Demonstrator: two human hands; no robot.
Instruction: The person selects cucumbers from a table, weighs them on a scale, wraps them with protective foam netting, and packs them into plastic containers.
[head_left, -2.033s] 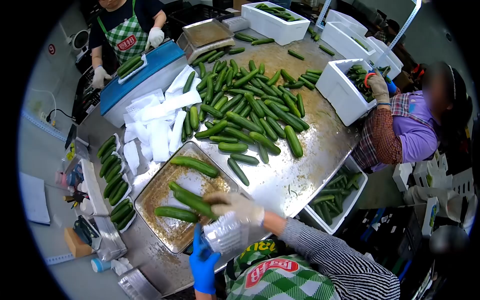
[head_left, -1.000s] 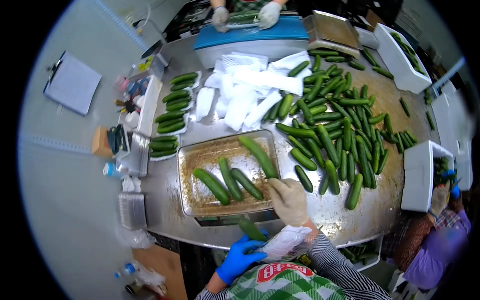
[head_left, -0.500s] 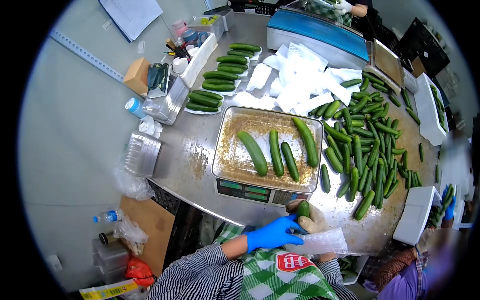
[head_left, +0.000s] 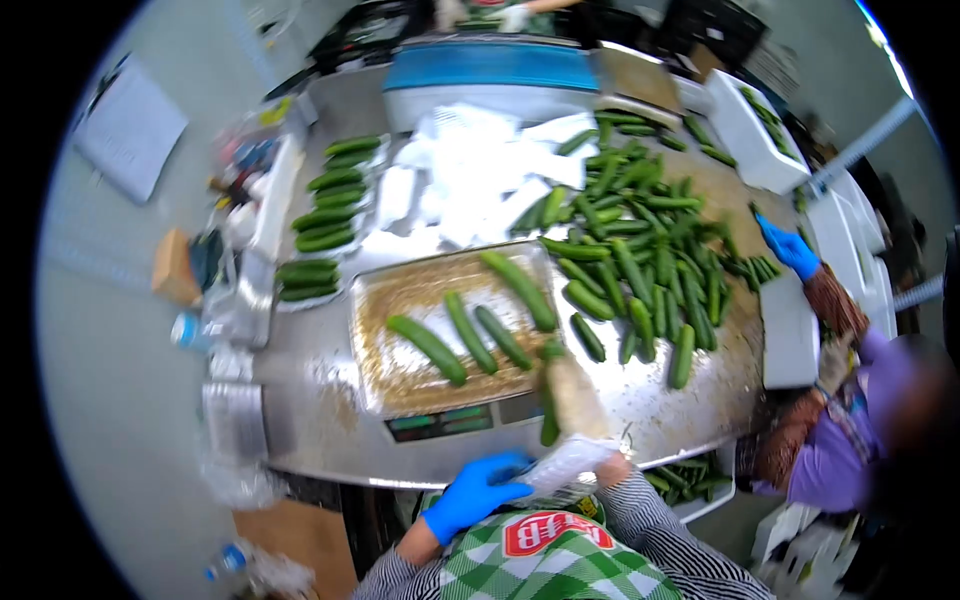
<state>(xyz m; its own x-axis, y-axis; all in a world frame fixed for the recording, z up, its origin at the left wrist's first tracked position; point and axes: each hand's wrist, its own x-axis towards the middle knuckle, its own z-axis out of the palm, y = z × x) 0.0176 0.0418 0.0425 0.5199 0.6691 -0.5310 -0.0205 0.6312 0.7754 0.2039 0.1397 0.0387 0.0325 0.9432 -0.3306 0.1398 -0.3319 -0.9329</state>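
Observation:
My right hand (head_left: 580,400), in a beige work glove, is closed round a cucumber (head_left: 549,418) at the right front corner of the scale. The hand is smeared by motion. My left hand (head_left: 478,497), in a blue glove, grips the near left edge of a clear plastic tray (head_left: 568,466) with white in it, held below my right hand. Several cucumbers (head_left: 428,350) lie apart on the stained metal pan (head_left: 378,398) of the weighing scale, just beyond both hands.
A large heap of cucumbers (head_left: 645,260) covers the table's right side. Behind the scale lie white pads (head_left: 465,170); cucumbers on pads (head_left: 322,240) form a row at left. Clear trays (head_left: 235,420) stand at the left edge. A co-worker's blue-gloved hand (head_left: 790,248) reaches in from the right.
My right hand has moved forward to the scale's corner with the cucumber. My left hand has come off the cucumber onto the tray. The view has turned; the co-worker's arm now reaches over the table.

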